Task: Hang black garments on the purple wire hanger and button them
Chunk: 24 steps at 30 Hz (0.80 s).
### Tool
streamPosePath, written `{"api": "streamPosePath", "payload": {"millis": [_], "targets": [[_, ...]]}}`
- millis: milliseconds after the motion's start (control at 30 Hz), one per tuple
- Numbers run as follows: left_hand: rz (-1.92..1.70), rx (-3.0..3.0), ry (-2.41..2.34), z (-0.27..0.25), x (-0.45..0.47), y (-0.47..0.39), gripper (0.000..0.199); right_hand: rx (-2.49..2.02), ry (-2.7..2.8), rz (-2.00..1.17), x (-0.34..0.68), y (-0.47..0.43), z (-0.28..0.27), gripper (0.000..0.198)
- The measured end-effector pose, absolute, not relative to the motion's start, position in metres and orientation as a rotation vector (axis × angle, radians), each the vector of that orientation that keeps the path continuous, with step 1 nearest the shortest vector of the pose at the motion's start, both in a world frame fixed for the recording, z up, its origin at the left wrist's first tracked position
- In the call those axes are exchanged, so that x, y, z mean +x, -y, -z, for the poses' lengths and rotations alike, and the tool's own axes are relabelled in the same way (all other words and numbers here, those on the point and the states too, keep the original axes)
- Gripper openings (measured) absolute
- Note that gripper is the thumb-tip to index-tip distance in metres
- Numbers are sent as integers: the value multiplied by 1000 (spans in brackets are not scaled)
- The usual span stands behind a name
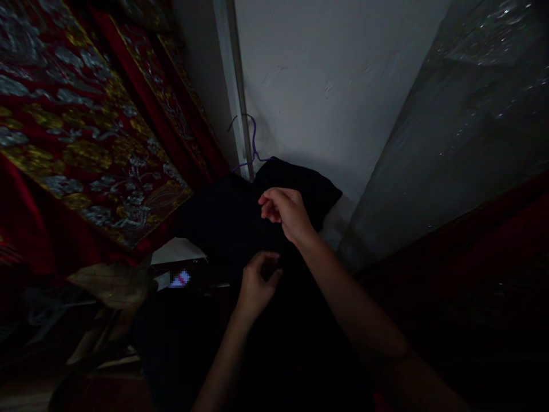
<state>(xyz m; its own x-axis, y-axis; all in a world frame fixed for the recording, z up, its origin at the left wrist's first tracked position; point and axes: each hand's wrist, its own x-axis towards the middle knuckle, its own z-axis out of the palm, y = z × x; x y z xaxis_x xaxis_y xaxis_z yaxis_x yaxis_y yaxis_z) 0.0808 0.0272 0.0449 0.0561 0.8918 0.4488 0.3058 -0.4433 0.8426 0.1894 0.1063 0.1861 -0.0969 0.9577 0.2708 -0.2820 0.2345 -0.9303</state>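
A dark short-sleeved garment (300, 177), black in this dim light, hangs from a thin purple hanger (254, 140) against the wall. My right hand (286, 212) is raised in front of its upper part, thumb and fingers curled together. Whatever those fingertips may hold is too small or dark to make out. Lower and to the left, my left hand (259, 280) is before the garment's front, its fingers bent and a gap showing between thumb and fingers. Nothing is visible in that gap. Whether either hand touches the cloth cannot be told.
Red cloth with gold and silver embroidery (86, 137) hangs at the left. A clear plastic sheet (446, 126) covers the right side. Behind the hanger are a pale wall (334, 68) and a narrow vertical strip (234, 63). A woven straw-like item (111, 283) sits at lower left.
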Motion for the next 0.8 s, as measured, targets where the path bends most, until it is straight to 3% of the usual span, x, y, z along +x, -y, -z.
{"api": "streamPosePath", "payload": {"millis": [67, 100, 200, 300, 567, 700, 800], "targets": [[-1584, 1803, -1124, -86, 71, -32, 49, -729, 1279, -1163, 192, -98, -182, 23], [-1692, 1840, -1110, -108, 67, -35, 50, -715, 1309, -1135, 194, -96, -183, 23], [-1791, 2093, -1094, -170, 58, -50, 43, -670, 1408, -1045, 197, -90, -190, 23], [-1714, 2368, -1169, -205, 55, -64, 19, -657, 1453, -907, 199, -87, -198, 22], [-1713, 2638, -1342, -202, 56, -73, 8, -767, 1472, -729, 191, -104, -175, 27], [-1999, 2482, -1418, -207, 39, -76, 7, -1042, 1469, -816, 183, -119, -137, 25], [-2341, 1996, -1479, -205, 2, -81, 8, -1137, 1464, -967, 182, -110, -104, 23]]}}
